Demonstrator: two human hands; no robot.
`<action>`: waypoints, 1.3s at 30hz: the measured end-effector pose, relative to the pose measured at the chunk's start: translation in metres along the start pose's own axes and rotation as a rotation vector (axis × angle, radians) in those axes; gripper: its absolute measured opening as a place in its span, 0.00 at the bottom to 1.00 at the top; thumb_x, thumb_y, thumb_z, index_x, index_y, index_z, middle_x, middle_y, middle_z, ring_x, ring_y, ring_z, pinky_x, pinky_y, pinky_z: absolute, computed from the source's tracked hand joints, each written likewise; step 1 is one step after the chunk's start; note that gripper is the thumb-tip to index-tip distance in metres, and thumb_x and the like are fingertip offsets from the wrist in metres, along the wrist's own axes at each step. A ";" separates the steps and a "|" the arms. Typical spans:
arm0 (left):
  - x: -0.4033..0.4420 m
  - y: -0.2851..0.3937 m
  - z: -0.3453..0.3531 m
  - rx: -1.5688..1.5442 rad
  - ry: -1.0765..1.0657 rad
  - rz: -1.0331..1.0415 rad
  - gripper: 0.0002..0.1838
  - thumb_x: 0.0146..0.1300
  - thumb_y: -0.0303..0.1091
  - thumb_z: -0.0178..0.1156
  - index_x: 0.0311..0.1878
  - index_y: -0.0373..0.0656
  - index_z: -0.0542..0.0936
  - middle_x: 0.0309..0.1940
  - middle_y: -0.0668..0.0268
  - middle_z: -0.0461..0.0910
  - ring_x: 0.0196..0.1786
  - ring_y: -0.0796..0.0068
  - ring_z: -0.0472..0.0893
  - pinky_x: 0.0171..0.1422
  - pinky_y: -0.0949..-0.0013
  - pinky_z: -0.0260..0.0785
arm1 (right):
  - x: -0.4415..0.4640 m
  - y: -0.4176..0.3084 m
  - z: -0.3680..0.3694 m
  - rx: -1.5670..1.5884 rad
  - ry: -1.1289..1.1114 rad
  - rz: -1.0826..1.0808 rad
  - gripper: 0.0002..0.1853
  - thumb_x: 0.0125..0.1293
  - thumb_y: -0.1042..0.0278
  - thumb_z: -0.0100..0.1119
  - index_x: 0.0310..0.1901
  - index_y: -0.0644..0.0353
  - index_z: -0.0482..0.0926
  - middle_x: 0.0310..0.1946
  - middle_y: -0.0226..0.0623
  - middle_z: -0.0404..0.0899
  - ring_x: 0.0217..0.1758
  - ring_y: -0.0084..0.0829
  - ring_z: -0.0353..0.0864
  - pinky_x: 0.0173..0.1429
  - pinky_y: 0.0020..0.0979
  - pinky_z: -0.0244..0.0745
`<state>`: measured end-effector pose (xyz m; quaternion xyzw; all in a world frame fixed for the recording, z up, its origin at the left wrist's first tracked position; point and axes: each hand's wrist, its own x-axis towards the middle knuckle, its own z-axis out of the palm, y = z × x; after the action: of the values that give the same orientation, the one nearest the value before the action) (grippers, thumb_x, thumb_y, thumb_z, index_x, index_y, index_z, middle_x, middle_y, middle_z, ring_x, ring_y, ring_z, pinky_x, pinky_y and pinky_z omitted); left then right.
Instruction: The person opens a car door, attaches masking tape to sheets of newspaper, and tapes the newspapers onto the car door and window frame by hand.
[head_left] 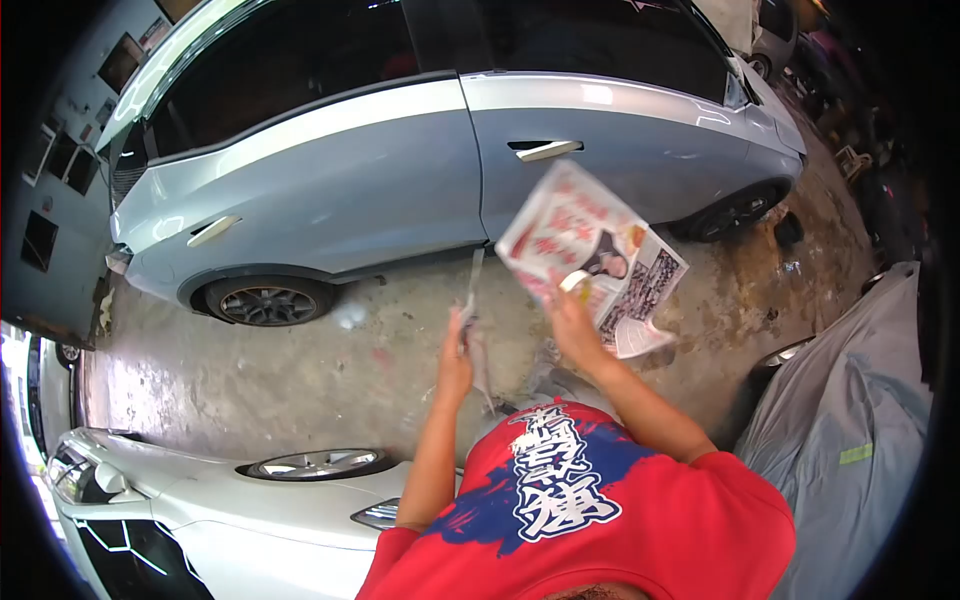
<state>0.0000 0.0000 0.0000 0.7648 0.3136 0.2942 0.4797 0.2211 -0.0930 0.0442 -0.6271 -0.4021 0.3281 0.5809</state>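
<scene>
My right hand (575, 325) is closed on a printed newspaper sheet (625, 255) with red characters and pictures, held out in front of me. A small whitish curved thing (574, 281) shows at its fingers; I cannot tell what it is. My left hand (455, 360) is closed on a thin paper sheet (476, 285) seen nearly edge-on, at about waist height. Beyond both hands stands a silver-blue car (400, 190), side on. Its front door handle (548, 150) and rear door handle (212, 230) are pale and stick out from the doors.
A white car (250, 510) stands close behind me on the left. To my right is something under a grey cover (850, 430). Stained concrete floor (300, 380) lies between the cars. Clutter (855, 160) lines the far right side.
</scene>
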 end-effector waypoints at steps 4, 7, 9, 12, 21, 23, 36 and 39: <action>0.010 0.025 0.013 0.227 -0.194 -0.241 0.28 0.66 0.20 0.58 0.70 0.39 0.74 0.68 0.47 0.75 0.72 0.51 0.73 0.74 0.58 0.65 | -0.006 0.009 0.049 -0.218 -0.128 -0.005 0.31 0.83 0.54 0.45 0.76 0.68 0.63 0.74 0.62 0.66 0.78 0.57 0.65 0.81 0.44 0.57; 0.000 0.057 0.024 0.127 -0.165 -0.197 0.26 0.63 0.28 0.65 0.65 0.33 0.76 0.57 0.45 0.78 0.62 0.47 0.78 0.69 0.55 0.68 | -0.007 -0.005 0.045 -0.288 -0.308 0.107 0.32 0.82 0.53 0.45 0.77 0.69 0.62 0.74 0.69 0.63 0.76 0.62 0.65 0.79 0.46 0.59; 0.000 0.042 0.024 0.017 -0.163 -0.197 0.33 0.59 0.39 0.72 0.65 0.33 0.75 0.57 0.44 0.78 0.61 0.45 0.79 0.65 0.54 0.71 | -0.003 -0.003 0.048 -0.297 -0.381 0.126 0.33 0.81 0.51 0.45 0.77 0.68 0.62 0.73 0.70 0.63 0.76 0.62 0.65 0.78 0.47 0.59; -0.003 0.014 0.037 -0.064 -0.159 -0.342 0.26 0.64 0.39 0.68 0.61 0.32 0.77 0.54 0.45 0.80 0.58 0.50 0.82 0.61 0.56 0.74 | 0.001 -0.008 0.045 -0.231 -0.512 0.062 0.34 0.80 0.49 0.46 0.76 0.67 0.64 0.69 0.73 0.67 0.73 0.65 0.68 0.77 0.49 0.62; 0.027 0.012 0.035 0.040 -0.072 -0.571 0.15 0.72 0.34 0.60 0.50 0.29 0.78 0.35 0.48 0.81 0.35 0.70 0.83 0.35 0.56 0.71 | 0.065 -0.004 0.033 -0.323 -0.705 -0.135 0.31 0.76 0.41 0.50 0.65 0.61 0.77 0.51 0.63 0.83 0.57 0.63 0.81 0.64 0.50 0.73; 0.041 0.002 0.031 0.209 -0.196 -0.619 0.13 0.71 0.33 0.60 0.49 0.30 0.79 0.33 0.54 0.80 0.33 0.74 0.80 0.32 0.60 0.69 | 0.083 -0.002 0.020 -0.233 -0.756 -0.059 0.32 0.79 0.39 0.44 0.58 0.63 0.82 0.49 0.60 0.84 0.56 0.59 0.82 0.64 0.48 0.73; 0.006 -0.089 -0.045 -0.331 0.908 -0.980 0.18 0.65 0.37 0.62 0.54 0.37 0.81 0.46 0.61 0.82 0.44 0.66 0.85 0.45 0.62 0.80 | 0.308 0.129 -0.066 0.773 0.271 0.501 0.27 0.70 0.52 0.69 0.60 0.64 0.75 0.48 0.40 0.81 0.43 0.33 0.85 0.39 0.34 0.80; -0.014 -0.086 -0.072 -0.341 1.080 -0.946 0.17 0.64 0.33 0.60 0.54 0.36 0.79 0.46 0.58 0.82 0.44 0.61 0.85 0.45 0.58 0.81 | 0.364 0.151 -0.063 0.942 0.366 0.645 0.28 0.67 0.54 0.73 0.60 0.64 0.74 0.52 0.45 0.79 0.50 0.41 0.84 0.43 0.42 0.80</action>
<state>-0.0802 0.0581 -0.0546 0.2113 0.7523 0.4361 0.4463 0.4631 0.2000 -0.0783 -0.4386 0.1038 0.5175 0.7274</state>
